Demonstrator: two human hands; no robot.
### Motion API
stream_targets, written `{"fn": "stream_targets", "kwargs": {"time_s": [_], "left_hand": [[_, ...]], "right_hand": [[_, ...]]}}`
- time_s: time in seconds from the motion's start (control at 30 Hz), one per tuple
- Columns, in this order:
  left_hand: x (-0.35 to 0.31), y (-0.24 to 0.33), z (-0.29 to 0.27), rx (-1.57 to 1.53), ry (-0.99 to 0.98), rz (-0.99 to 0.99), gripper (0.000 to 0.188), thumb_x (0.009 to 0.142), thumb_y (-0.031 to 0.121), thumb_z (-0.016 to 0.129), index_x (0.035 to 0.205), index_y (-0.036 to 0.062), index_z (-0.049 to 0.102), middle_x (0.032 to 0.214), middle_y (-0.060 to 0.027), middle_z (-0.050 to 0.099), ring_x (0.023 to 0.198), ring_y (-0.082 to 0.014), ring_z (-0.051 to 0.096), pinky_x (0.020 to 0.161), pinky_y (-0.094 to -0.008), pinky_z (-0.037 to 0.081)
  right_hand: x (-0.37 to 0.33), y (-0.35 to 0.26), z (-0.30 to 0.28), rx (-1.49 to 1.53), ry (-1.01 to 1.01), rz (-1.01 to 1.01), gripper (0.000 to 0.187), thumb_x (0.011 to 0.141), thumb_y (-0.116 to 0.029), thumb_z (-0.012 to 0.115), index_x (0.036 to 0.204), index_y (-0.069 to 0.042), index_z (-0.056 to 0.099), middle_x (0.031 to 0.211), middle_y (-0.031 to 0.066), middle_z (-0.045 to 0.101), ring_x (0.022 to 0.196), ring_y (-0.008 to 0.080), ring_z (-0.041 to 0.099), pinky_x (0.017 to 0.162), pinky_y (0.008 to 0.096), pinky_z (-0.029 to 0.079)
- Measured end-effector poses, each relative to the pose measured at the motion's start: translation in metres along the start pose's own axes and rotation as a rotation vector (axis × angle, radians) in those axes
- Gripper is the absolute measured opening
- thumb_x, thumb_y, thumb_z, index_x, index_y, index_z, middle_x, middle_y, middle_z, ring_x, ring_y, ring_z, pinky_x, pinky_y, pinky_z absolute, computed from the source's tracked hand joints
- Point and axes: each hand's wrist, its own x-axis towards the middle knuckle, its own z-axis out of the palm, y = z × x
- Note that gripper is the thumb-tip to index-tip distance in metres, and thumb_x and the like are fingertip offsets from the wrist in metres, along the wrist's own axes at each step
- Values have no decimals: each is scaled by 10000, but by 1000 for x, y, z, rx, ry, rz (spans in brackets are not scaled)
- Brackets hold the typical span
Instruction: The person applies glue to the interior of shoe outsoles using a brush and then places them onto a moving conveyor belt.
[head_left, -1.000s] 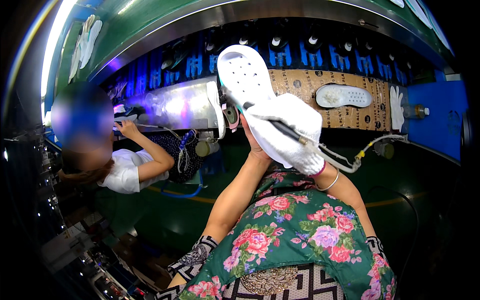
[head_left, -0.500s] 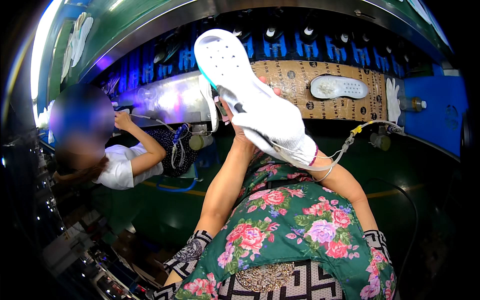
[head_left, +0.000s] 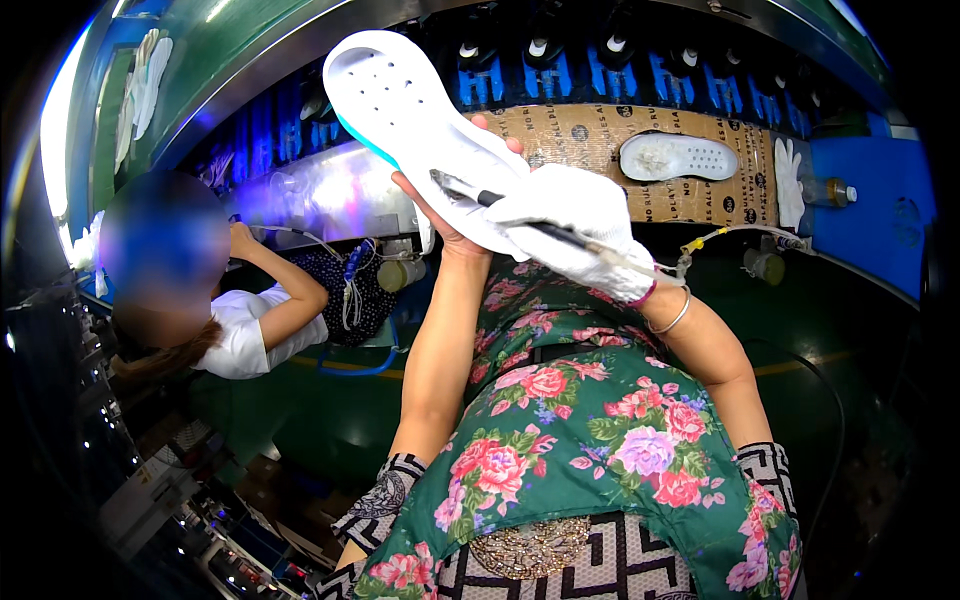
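A white shoe sole [head_left: 400, 105] with small holes and a turquoise edge is held up over the bench, tilted to the upper left. My bare left hand [head_left: 452, 228] grips it from beneath, fingertips showing past both edges. My right hand [head_left: 575, 212], in a white knit glove, is closed around a dark-handled brush [head_left: 492, 198]. Its bristle end touches or hovers just over the middle of the sole; I cannot tell which. A thin tube runs back from the handle along my right wrist.
Another white sole [head_left: 705, 160] lies on printed cardboard [head_left: 580, 140]. White gloves [head_left: 788, 185], a bottle [head_left: 822, 192] and a blue panel [head_left: 870, 245] stand right. Blue holders [head_left: 612, 80] line the back. A co-worker's arm [head_left: 295, 290] is left; a hose [head_left: 720, 232] hangs right.
The sole has shifted left and up with my left hand. My right hand has turned, so the brush now shows more fully, its tip near the sole's middle.
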Motion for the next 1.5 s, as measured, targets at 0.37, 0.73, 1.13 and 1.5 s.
{"fn": "stream_targets", "kwargs": {"time_s": [0.37,0.73,1.13,1.5], "left_hand": [[8,22,17,104,1,-244,1063,686,754,698,1395,35,363,1231,-184,492,948,-420,551,770,-512,549],[33,39,30,221,-223,-503,1005,703,740,655,1415,63,443,1164,-251,528,837,-384,553,667,-423,469],[45,40,39,391,-165,-594,1055,660,743,699,1412,46,454,1105,-256,534,854,-351,569,664,-370,470],[19,48,22,277,-22,-451,969,810,715,542,1473,28,376,1279,-295,503,1017,-434,588,810,-502,549]], "right_hand": [[-12,5,-9,-330,-204,-193,269,793,-128,738,1054,-195,742,1009,41,710,904,222,680,743,318,538],[-26,-5,2,-402,-81,-372,361,724,-78,763,1064,-189,711,935,21,697,717,220,653,622,339,489],[-34,-16,6,-410,-124,-290,325,722,-80,770,1029,-177,727,898,30,698,697,220,655,613,340,495],[-18,-28,-5,318,37,342,132,780,-14,773,911,-6,754,889,92,717,807,150,661,732,271,519]]}}
